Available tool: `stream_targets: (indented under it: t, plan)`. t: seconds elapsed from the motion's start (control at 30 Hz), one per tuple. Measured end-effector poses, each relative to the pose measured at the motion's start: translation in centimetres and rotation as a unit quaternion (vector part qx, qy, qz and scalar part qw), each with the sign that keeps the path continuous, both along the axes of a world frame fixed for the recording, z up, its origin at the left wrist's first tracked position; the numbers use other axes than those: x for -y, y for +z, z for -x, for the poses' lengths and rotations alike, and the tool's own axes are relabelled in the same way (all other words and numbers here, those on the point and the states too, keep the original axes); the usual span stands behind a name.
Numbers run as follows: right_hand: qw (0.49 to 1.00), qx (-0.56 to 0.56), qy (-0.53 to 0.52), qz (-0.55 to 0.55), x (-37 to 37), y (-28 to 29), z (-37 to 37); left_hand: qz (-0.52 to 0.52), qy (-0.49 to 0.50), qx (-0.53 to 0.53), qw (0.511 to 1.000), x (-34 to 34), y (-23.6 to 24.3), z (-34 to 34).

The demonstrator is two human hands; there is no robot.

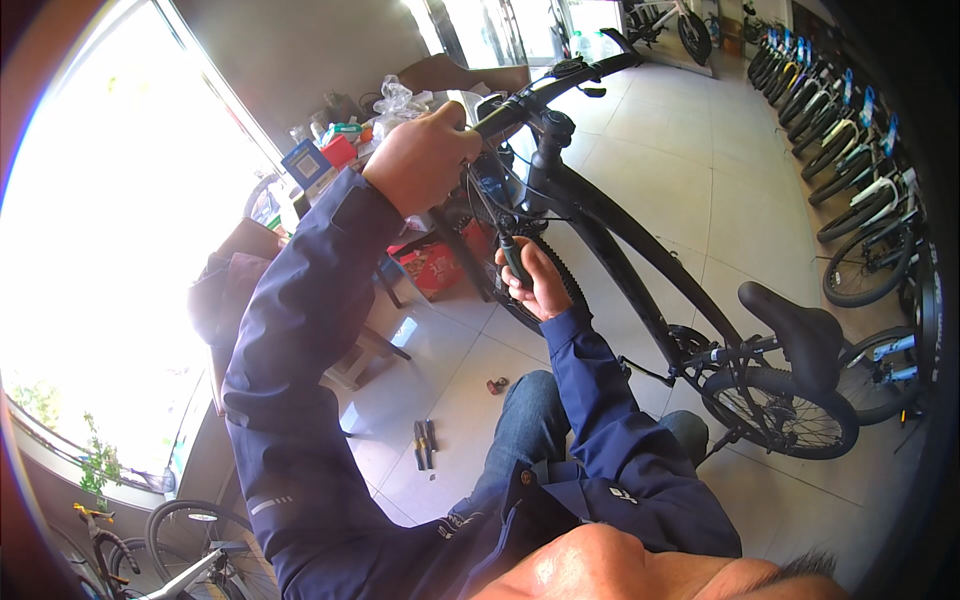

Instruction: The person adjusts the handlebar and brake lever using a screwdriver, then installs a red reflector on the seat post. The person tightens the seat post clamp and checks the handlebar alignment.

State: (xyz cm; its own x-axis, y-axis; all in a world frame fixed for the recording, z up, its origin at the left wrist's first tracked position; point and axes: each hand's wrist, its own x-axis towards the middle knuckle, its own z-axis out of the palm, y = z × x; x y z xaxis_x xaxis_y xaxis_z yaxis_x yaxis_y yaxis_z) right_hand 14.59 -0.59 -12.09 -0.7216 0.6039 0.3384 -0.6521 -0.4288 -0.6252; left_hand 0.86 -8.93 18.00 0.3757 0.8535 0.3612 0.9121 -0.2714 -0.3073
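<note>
A black mountain bike (pixel 625 250) stands on the tiled floor, its handlebar (pixel 590 75) toward the far side and its saddle (pixel 795 335) at the right. My left hand (pixel 425 158) is closed around the left end of the handlebar, hiding the grip there. Lower down, my right hand (pixel 537 282) is closed on the dark handle of a screwdriver (pixel 515 262). The tool points upward, its tip close to the fork and cables below the handlebar; whether it touches a screw I cannot tell. Behind that hand shows part of the front wheel (pixel 562 268).
Several slim hand tools (pixel 425 443) lie on the floor by my knee, near a small reddish-brown part (pixel 497 385). At the left stands a cluttered table with a blue box (pixel 305 160); a red box (pixel 430 265) sits below. Bikes (pixel 850 190) line the right side.
</note>
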Motion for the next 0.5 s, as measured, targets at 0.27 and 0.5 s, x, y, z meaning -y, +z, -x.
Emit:
stream_targets:
  t: [0.27,0.5]
  plan:
    - [0.999,0.021,0.006,-0.04,0.3,0.5,-0.1,-0.008,-0.002,-0.015,1.0,-0.1,-0.2,0.0]
    - [0.998,0.054,0.004,-0.013,0.6,1.2,-0.1,-0.003,-0.002,-0.007,1.0,-0.1,-0.2,0.1]
